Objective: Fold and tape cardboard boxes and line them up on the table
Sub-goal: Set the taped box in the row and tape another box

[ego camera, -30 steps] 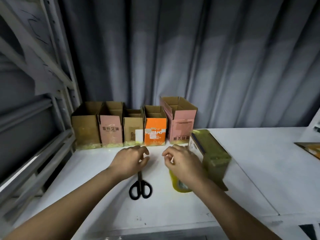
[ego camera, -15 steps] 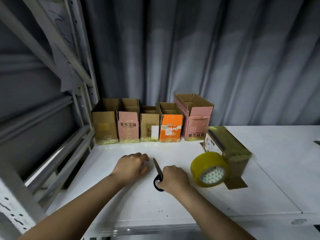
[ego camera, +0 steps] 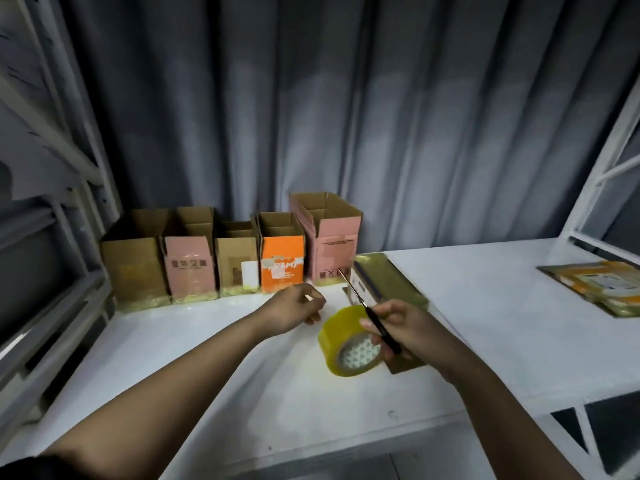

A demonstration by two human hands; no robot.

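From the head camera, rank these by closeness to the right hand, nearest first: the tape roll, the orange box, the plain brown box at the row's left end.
1. Tape roll: just left of the right hand.
2. Orange box: back row, left of the hand.
3. Plain brown box: far left end.

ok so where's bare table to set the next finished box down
Bare white table lies between the tape-covered cardboard box and the flat cardboard stack, and along the near edge. The back left is crowded by five open boxes, the middle by the yellow tape roll.
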